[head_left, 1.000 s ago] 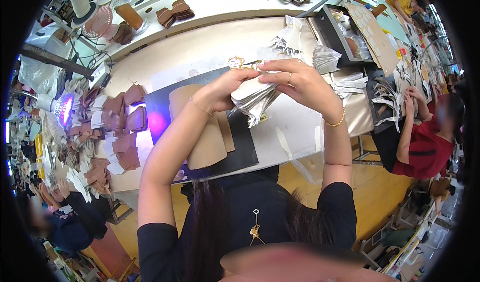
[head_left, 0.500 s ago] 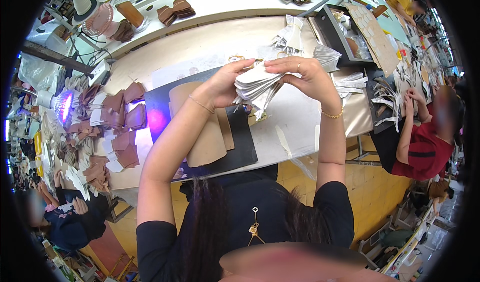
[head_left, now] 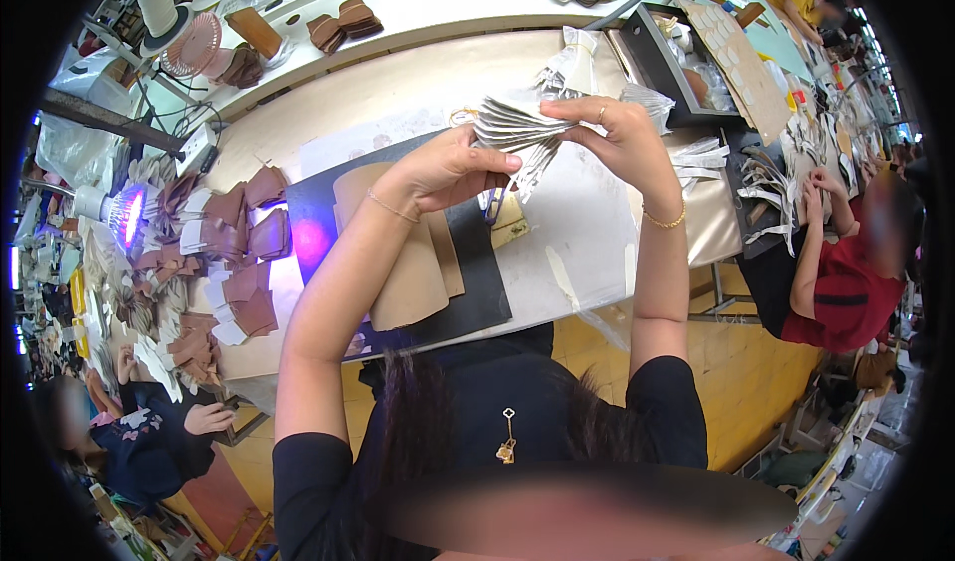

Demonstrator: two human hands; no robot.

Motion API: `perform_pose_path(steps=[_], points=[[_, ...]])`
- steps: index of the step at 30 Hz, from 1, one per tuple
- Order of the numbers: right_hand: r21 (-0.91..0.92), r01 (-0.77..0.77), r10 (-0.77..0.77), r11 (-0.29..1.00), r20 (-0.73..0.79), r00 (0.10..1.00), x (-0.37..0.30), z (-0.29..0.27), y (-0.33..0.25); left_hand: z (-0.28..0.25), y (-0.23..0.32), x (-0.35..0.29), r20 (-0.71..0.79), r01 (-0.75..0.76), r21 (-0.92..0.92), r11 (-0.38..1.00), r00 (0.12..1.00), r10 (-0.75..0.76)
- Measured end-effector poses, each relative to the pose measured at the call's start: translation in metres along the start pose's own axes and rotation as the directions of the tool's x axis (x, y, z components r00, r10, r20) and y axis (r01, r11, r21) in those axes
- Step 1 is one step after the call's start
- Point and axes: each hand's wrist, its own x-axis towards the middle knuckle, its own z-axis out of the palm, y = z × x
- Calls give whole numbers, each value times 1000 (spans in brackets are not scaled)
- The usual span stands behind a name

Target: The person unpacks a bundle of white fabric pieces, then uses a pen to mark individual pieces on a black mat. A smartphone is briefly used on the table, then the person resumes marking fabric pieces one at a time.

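The right hand (head_left: 622,133) pinches a fanned white bundle (head_left: 512,121); the left hand's (head_left: 446,170) hold is unclear. Tan panels (head_left: 403,278) overlie a black mat (head_left: 485,287); beyond lies a banded bundle (head_left: 577,62).

The left forearm (head_left: 338,287) partly hides a tan panel (head_left: 410,287); the right hand (head_left: 619,128) covers one end of the pale stack (head_left: 509,126); a red-shirted co-worker's face (head_left: 881,211) is blurred.

The stack (head_left: 509,125) of thin, whitish-grey pieces was held up in the right hand (head_left: 622,133), pinched at its right end; its layered edges fanned out leftward beside the left hand (head_left: 443,171), narrow ends hanging below.
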Motion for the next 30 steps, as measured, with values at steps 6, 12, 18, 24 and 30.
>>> perform_pose_path(steps=[6,12,18,24,30], points=[[277,-321,354,906,-74,932,-1,5,15,5,-4,-2,-27,-23,56,998,999,24],[886,81,473,457,-319,821,-18,21,13,2,-2,6,-191,-142,51,989,970,149],[981,157,488,114,-193,852,-20,70,-11,4,-7,10,-281,-387,63,920,878,389],[972,131,499,197,-214,840,-5,97,-21,9,-10,10,-279,-529,269,805,757,591],[838,-19,529,546,-327,783,-3,102,-26,4,-5,6,-261,-504,-59,862,841,474]])
